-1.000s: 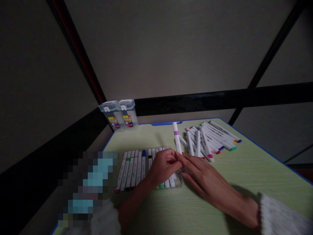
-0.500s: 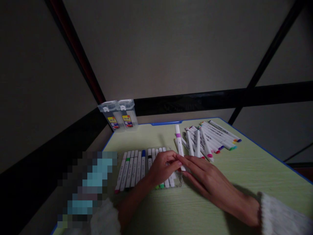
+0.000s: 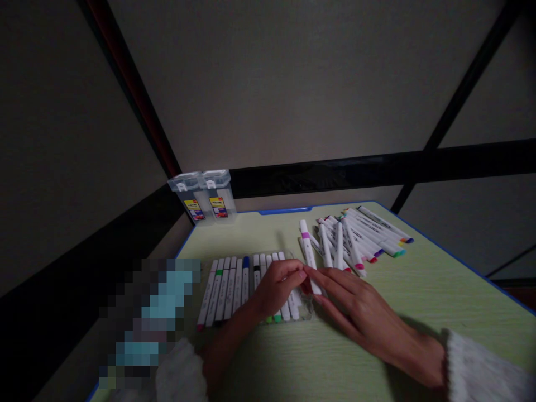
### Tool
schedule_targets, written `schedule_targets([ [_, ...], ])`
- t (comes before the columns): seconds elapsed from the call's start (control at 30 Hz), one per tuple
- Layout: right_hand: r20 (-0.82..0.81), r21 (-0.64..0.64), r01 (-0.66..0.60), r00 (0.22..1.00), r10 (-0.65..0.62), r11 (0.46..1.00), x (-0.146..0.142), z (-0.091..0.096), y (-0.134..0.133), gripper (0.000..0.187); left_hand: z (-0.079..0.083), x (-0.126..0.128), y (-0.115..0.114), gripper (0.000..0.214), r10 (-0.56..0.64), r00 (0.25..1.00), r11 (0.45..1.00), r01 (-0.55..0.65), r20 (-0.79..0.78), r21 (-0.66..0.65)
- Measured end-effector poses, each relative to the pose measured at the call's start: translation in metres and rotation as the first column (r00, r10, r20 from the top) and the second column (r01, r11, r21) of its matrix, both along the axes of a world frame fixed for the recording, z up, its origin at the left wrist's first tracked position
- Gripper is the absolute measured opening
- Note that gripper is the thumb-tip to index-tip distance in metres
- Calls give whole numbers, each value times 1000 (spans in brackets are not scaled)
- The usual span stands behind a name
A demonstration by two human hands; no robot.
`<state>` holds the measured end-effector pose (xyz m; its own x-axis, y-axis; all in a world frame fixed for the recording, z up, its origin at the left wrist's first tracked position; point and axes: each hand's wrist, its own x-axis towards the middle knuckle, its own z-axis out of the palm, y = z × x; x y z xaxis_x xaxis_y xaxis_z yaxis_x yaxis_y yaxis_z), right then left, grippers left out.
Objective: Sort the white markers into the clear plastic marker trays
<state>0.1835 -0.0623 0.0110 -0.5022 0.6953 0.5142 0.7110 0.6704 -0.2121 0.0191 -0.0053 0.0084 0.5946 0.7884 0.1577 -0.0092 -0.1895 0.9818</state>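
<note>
A white marker [image 3: 309, 252] with a purple band slants upward between my two hands. My right hand [image 3: 355, 298] grips its lower part between thumb and fingers. My left hand [image 3: 278, 287] is closed in a pinch, its fingertips against the marker's left side; whatever they pinch is hidden. Under my left hand, several white markers [image 3: 221, 293] lie side by side in a clear plastic holder [image 3: 307, 312]. The left wrist and fingers cover part of that row.
A loose pile of capped markers [image 3: 355, 237] lies to the right, tips in many colours. Two clear lidded boxes [image 3: 220, 195] stand at the back left corner. The pale green table [image 3: 422, 285] has a blue edge and a blue handle [image 3: 286, 211]. A blurred-out patch covers the left side.
The purple-banded marker has slid slightly down toward me, and its lower end tilts a little to the right. My hands have barely moved.
</note>
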Motion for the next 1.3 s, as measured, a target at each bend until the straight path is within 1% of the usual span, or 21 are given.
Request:
schedule_targets([
  [0.13,11,8,4,1000,-4,1000,0,0,1,39,2,2,0,22,32,999,999,-31,-26,22],
  [0.33,15,-15,2,1000,-1,1000,0,0,0,38,-1,4,0,21,68,996,997,-65,-50,45],
  [0.57,27,1,4,1000,-4,1000,1,-1,0,39,-3,5,2,15,113,992,992,-109,-61,70],
  [0.73,35,17,-4,999,3,1000,-1,-1,-1,38,-2,5,3,7,202,978,972,-192,-59,135],
  [0.83,38,9,-9,999,8,1000,-2,0,-2,38,-3,4,4,4,218,975,967,-211,-34,142],
  [1.03,56,20,-18,998,17,1000,-3,0,-2,38,-7,6,5,12,218,975,969,-221,34,113],
  [1.17,55,4,-25,998,25,1000,-3,0,-2,38,-10,7,6,20,213,974,975,-216,73,44],
  [1.3,49,-12,-27,998,27,1000,-3,-1,-2,37,-7,7,7,23,197,975,980,-195,106,-23],
])
